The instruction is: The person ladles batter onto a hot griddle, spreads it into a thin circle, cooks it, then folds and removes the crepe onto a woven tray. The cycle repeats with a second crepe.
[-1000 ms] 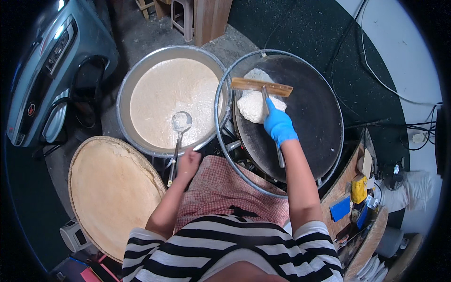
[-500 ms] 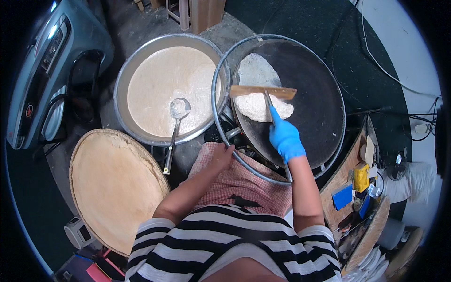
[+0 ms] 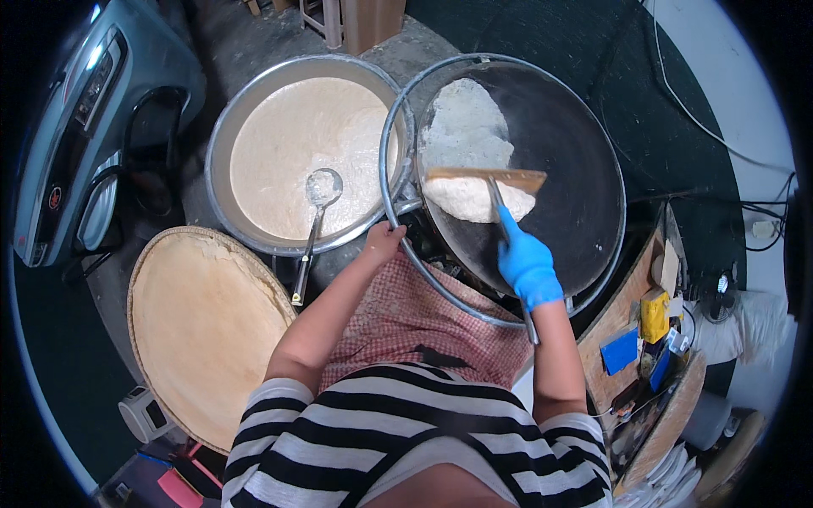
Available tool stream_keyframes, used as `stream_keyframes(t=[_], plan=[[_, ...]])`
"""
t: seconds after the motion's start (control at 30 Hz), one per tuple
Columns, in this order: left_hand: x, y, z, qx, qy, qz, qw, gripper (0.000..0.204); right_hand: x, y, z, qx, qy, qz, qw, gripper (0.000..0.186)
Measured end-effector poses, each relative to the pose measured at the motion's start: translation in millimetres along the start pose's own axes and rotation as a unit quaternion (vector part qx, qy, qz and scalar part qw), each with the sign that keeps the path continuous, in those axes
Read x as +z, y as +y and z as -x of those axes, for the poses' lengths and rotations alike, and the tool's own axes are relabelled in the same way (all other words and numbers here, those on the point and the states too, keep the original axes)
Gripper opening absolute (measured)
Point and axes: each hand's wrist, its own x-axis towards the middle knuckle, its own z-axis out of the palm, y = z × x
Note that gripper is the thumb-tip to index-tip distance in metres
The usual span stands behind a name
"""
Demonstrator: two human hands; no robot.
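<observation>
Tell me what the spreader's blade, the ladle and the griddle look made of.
Spreader's blade: likely matte wood, from its brown colour. Ladle: apparently polished metal, given its silvery glints. Griddle: probably dull metal, perhaps iron, from its dark surface.

So the round griddle (image 3: 572, 161) looks like dark matt metal, ringed by a smooth grey metal hoop (image 3: 384, 169) with a dull shine. The spreader (image 3: 523, 179) pairs a bare wood blade with a metal handle, and the pale batter film (image 3: 466, 127) on the griddle looks matt and rough-edged. Metal basin (image 3: 218, 161), satin-ish I'd say; the batter (image 3: 288, 140) in it is smooth and wet-looking. Shiny metal ladle (image 3: 314, 230) too. Blue glove (image 3: 529, 267) looks thin and rubbery, apron (image 3: 381, 309) is matt checked cloth, and the scooter panel (image 3: 161, 63) seems glossy plastic.
</observation>
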Motion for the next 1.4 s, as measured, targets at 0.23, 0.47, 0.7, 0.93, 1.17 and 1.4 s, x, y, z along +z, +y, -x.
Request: stream_keyframes(t=[0.23,0.47,0.7,0.93,1.17,1.4], plan=[[-24.5,37.9,-27.6,-0.026,-0.033,-0.071,0.997,0.021,-14.1,-7.3,-31.6,0.007,0.041,-0.041,0.998,0.055],[-22.3,13.8,3.7,-0.021,-0.034,-0.016,0.999,0.028,-6.1,5.4,8.8,0.042,-0.022,-0.001,0.999,0.058],[36.5,-45.7,42.0,0.028,0.042,-0.098,0.994,0.027,-8.6,-4.9,-33.7,-0.015,0.065,-0.032,0.997,0.057],[10.4,-22.0,9.6,-0.013,-0.005,-0.029,0.999,0.023,-3.9,20.5,21.7,0.005,-0.015,0.009,1.000,0.062],[-15.4,24.5,-12.8,-0.004,-0.014,-0.064,0.998,0.024,-0.3,-0.4,-26.7,-0.040,0.078,-0.029,0.996,0.055],[-3.9,-13.7,33.7,0.020,-0.014,0.046,0.999,0.028,-14.4,19.2,35.2,0.068,-0.054,0.017,0.996,0.064]])
